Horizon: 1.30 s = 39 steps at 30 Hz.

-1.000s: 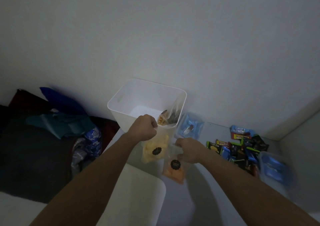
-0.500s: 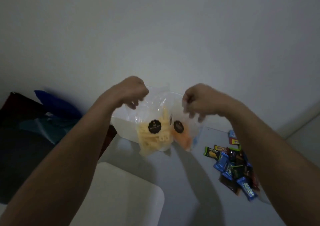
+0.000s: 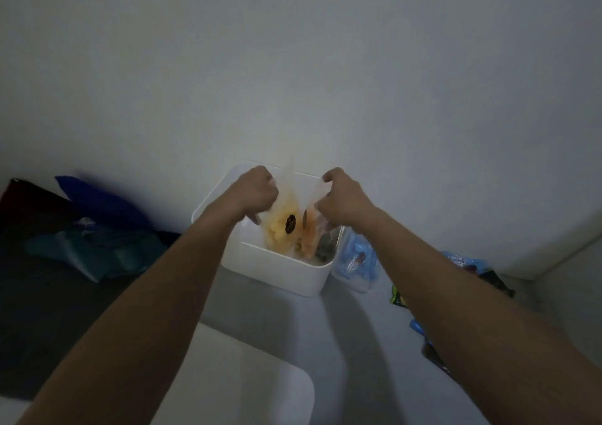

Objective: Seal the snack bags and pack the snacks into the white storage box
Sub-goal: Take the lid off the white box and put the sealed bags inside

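Observation:
The white storage box (image 3: 280, 270) stands on the grey table against the wall. My left hand (image 3: 255, 190) grips the top of a clear bag of yellow snacks (image 3: 280, 229), whose lower half hangs inside the box. Beside it, my right hand (image 3: 342, 196) pinches the top of a clear bag of orange snacks (image 3: 308, 229), also lowered into the box. A darker bag (image 3: 324, 250) sits in the box's right corner. Both held bags are blurred.
A clear bag with blue-wrapped sweets (image 3: 356, 261) leans against the box's right side. Loose wrapped candies (image 3: 469, 268) lie on the table at right, partly behind my right forearm. A white lid (image 3: 247, 388) lies in front. Dark clothes and bags (image 3: 91, 239) are piled at left.
Both hands lifted the two bags off the table, carried them forward and lowered them into the white box. The view has shifted closer to the box.

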{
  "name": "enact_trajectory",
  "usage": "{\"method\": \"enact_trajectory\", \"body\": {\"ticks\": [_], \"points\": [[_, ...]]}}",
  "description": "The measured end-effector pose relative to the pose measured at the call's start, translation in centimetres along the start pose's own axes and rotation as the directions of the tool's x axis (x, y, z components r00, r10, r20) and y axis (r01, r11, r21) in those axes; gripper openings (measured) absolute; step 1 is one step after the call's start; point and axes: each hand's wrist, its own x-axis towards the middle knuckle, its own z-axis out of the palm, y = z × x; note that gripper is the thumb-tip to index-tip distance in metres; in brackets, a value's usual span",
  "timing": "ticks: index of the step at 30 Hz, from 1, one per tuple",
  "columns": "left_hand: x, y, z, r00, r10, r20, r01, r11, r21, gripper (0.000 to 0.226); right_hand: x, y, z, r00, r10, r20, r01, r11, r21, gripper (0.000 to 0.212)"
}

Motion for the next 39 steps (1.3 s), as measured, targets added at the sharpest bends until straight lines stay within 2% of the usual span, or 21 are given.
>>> {"method": "enact_trajectory", "body": {"ticks": [2, 4, 6, 9, 13, 17, 19, 22, 25, 28, 30, 32, 34, 36, 39], "points": [[0.9, -1.5, 2.0, 1.000, -0.017, 0.008, 0.017, 0.999, 0.035, 0.032, 0.0, 1.2, 1.8, 1.000, 0.023, 0.007, -0.023, 1.000, -0.003, 0.067], [1.4, -2.5, 4.2, 0.999, -0.024, 0.046, 0.021, 0.997, 0.069, 0.037, -0.1, 2.4, 3.2, 0.999, 0.050, 0.008, -0.050, 0.999, -0.005, 0.068], [1.8, -3.4, 6.2, 0.995, -0.043, 0.093, 0.034, 0.995, 0.096, 0.036, 0.1, 3.5, 4.2, 0.997, 0.082, 0.012, -0.081, 0.995, -0.056, 0.057], [2.8, -4.1, 8.4, 0.980, -0.081, 0.179, 0.071, 0.995, 0.065, 0.031, 0.9, 4.3, 4.9, 0.989, 0.130, 0.071, -0.105, 0.953, -0.285, 0.030], [3.9, -3.5, 9.1, 0.919, -0.196, 0.343, 0.231, 0.971, -0.065, 0.036, 1.7, 4.7, 4.9, 0.987, 0.141, 0.080, -0.106, 0.933, -0.343, 0.027], [4.9, -3.7, 9.7, 0.905, -0.207, 0.372, 0.171, 0.977, 0.127, 0.018, 2.6, 5.1, 4.0, 0.995, 0.098, 0.010, -0.086, 0.918, -0.388, 0.010], [5.3, -3.8, 10.1, 0.892, -0.213, 0.398, 0.158, 0.973, 0.166, 0.013, 2.7, 5.2, 3.2, 0.994, 0.108, -0.009, -0.104, 0.925, -0.366, 0.010], [5.2, -3.7, 10.3, 0.871, -0.209, 0.446, 0.134, 0.972, 0.194, 0.030, 2.1, 5.3, 1.9, 0.983, 0.185, 0.014, -0.179, 0.966, -0.185, 0.018], [5.7, -4.0, 10.4, 0.888, -0.204, 0.412, 0.130, 0.971, 0.201, 0.033, 1.3, 5.9, 0.9, 0.978, 0.208, 0.001, -0.208, 0.978, -0.033, 0.018], [5.8, -3.3, 10.6, 0.952, -0.103, 0.290, 0.034, 0.972, 0.234, 0.031, 0.8, 7.5, -0.4, 0.979, 0.202, -0.033, -0.200, 0.978, 0.063, 0.016], [5.4, -2.0, 11.1, 0.992, 0.035, 0.119, -0.063, 0.968, 0.243, 0.026, 0.1, 9.0, -2.0, 0.976, 0.216, -0.032, -0.213, 0.974, 0.075, 0.013], [4.4, 0.1, 11.9, 0.986, 0.149, -0.071, -0.134, 0.974, 0.182, 0.023, -1.0, 10.9, -4.0, 0.968, 0.244, -0.054, -0.240, 0.968, 0.071, 0.013], [3.2, 2.7, 13.6, 0.949, 0.255, -0.186, -0.235, 0.964, 0.120, 0.022, -2.4, 13.4, -6.1, 0.954, 0.288, -0.084, -0.283, 0.957, 0.064, 0.013], [1.8, 5.4, 16.0, 0.929, 0.336, -0.156, -0.334, 0.942, 0.041, 0.018, -3.9, 16.6, -8.2, 0.933, 0.339, -0.122, -0.338, 0.941, 0.033, 0.011], [-0.3, 8.4, 21.1, 0.920, 0.391, 0.015, -0.391, 0.920, -0.016, 0.015, -6.7, 21.6, -11.1, 0.901, 0.400, -0.168, -0.414, 0.908, -0.062, 0.010]]}}
